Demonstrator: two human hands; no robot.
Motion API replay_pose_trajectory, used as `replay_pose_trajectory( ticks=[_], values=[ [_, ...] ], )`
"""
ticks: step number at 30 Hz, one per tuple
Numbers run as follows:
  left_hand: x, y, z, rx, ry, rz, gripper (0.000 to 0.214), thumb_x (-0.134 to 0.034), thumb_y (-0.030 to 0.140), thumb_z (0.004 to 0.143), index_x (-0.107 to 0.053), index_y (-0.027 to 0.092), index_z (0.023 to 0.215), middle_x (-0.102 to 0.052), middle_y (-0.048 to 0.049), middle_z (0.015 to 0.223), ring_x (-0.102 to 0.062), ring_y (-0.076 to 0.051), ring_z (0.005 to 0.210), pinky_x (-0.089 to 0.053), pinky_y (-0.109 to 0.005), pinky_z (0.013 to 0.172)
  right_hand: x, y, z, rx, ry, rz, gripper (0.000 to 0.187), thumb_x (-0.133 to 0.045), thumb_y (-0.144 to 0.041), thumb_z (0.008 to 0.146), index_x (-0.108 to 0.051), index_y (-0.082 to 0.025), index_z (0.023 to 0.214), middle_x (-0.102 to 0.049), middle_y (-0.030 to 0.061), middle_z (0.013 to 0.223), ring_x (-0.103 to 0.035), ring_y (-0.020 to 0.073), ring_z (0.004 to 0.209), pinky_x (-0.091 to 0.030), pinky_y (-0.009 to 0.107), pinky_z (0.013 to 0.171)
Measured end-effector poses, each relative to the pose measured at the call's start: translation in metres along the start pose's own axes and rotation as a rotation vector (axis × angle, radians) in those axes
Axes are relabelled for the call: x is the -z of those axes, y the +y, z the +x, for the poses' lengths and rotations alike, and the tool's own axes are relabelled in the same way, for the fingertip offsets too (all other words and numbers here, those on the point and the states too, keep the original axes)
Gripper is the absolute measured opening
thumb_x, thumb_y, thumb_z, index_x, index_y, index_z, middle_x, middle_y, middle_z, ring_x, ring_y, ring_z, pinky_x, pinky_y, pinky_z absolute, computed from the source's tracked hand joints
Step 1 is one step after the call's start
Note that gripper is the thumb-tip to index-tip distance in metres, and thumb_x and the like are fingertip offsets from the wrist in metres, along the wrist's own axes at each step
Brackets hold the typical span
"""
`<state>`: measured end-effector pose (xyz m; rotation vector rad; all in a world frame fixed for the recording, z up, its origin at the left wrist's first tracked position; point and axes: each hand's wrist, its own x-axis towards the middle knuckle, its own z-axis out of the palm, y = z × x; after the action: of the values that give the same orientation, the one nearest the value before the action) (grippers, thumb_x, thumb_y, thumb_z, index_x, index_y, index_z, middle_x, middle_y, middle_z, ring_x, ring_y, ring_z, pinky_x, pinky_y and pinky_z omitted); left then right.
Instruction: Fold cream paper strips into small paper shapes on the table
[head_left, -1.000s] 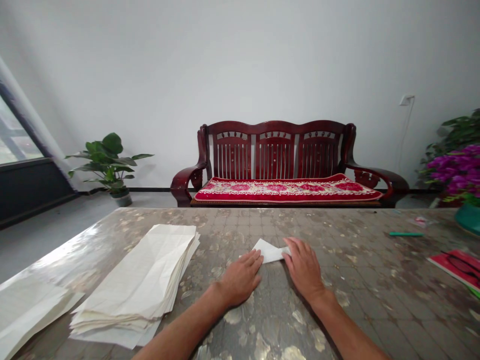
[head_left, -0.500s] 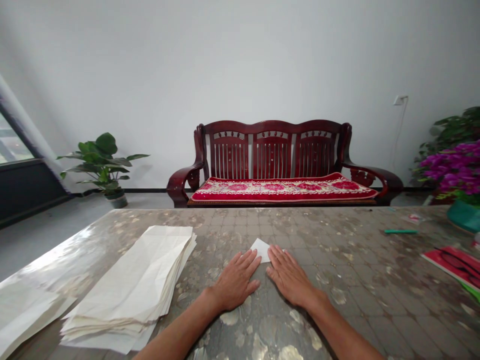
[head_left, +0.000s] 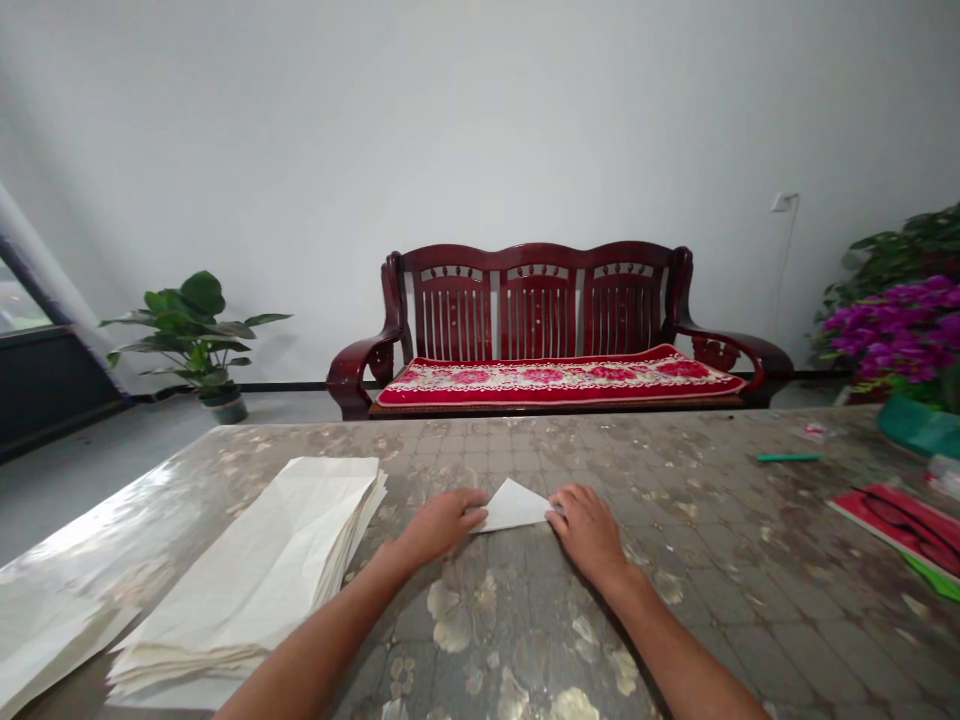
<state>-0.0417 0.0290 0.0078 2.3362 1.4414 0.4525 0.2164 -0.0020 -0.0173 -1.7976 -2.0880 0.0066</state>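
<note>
A small white folded paper (head_left: 513,506), roughly a triangle with its point away from me, lies on the patterned tabletop (head_left: 480,640). My left hand (head_left: 444,520) pinches its left corner between thumb and fingers. At the opposite corner, my right hand (head_left: 587,528) grips the paper with curled fingers and the thumb at the near edge. The corners themselves are partly hidden by the fingers.
Left of my hands lies a stack of off-white paper sheets (head_left: 255,570), with more sheets (head_left: 52,630) beyond it. On the right are a green pen (head_left: 789,458), a red booklet (head_left: 862,510) with glasses (head_left: 911,525) on it, and purple flowers (head_left: 900,330). A wooden bench (head_left: 540,310) stands behind the table.
Both hands were lying flat over the paper; they have moved apart to its two side corners and closed on them. More of the paper now shows. The view has shifted slightly.
</note>
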Motion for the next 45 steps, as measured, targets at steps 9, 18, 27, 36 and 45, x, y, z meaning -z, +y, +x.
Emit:
replay_pose_trajectory(
  ticks=[9, 18, 27, 36, 45],
  values=[
    [-0.020, 0.022, 0.060, 0.106, -0.094, -0.146, 0.071, -0.077, 0.022, 0.055, -0.060, 0.015, 0.124, -0.069, -0.0088, 0.112, -0.064, -0.026, 0.100, -0.049, -0.031, 0.086, -0.001, 0.007, -0.003, -0.046, 0.015, 0.039, 0.014, -0.058, -0.034, 0.086, -0.065, -0.024, 0.094, -0.065, 0.0038, 0.096, -0.054, 0.0231, 0.094, -0.035, 0.033, 0.080],
    [-0.009, 0.031, 0.048, -0.092, -0.036, -0.134, 0.017, -0.061, 0.020, 0.075, -0.074, 0.018, 0.086, -0.072, -0.0011, 0.084, -0.063, -0.021, 0.086, -0.046, -0.030, 0.082, 0.001, 0.008, -0.002, -0.057, 0.125, 0.253, 0.031, -0.058, -0.024, 0.082, -0.065, -0.025, 0.112, -0.066, 0.0046, 0.110, -0.059, 0.0212, 0.102, -0.042, 0.030, 0.088],
    [-0.025, 0.022, 0.023, -0.356, 0.249, 0.326, 0.038, -0.050, 0.009, 0.087, -0.064, 0.027, 0.118, -0.060, -0.0072, 0.130, -0.044, -0.025, 0.130, -0.022, -0.048, 0.115, 0.007, -0.009, -0.013, 0.243, 0.085, -0.057, 0.025, -0.047, -0.018, 0.094, -0.070, -0.025, 0.090, -0.065, 0.0048, 0.088, -0.056, 0.0197, 0.088, -0.037, 0.030, 0.078],
    [-0.041, 0.031, -0.007, -0.371, 0.064, 0.317, 0.024, -0.045, 0.021, 0.097, -0.065, 0.023, 0.110, -0.068, -0.0057, 0.103, -0.061, -0.020, 0.096, -0.047, -0.031, 0.088, 0.007, -0.007, -0.016, 0.185, 0.011, 0.039, 0.027, -0.049, -0.015, 0.088, -0.070, -0.027, 0.100, -0.066, 0.0033, 0.096, -0.056, 0.0195, 0.093, -0.039, 0.029, 0.083],
    [-0.042, 0.024, -0.003, -0.353, 0.120, 0.209, 0.024, -0.046, 0.021, 0.097, -0.067, 0.024, 0.109, -0.068, -0.0042, 0.112, -0.061, -0.019, 0.104, -0.045, -0.032, 0.094, 0.006, -0.016, -0.017, 0.071, 0.042, 0.171, 0.049, -0.055, -0.025, 0.083, -0.055, -0.023, 0.132, -0.063, 0.0086, 0.122, -0.055, 0.0238, 0.113, -0.040, 0.035, 0.098]
  ],
)
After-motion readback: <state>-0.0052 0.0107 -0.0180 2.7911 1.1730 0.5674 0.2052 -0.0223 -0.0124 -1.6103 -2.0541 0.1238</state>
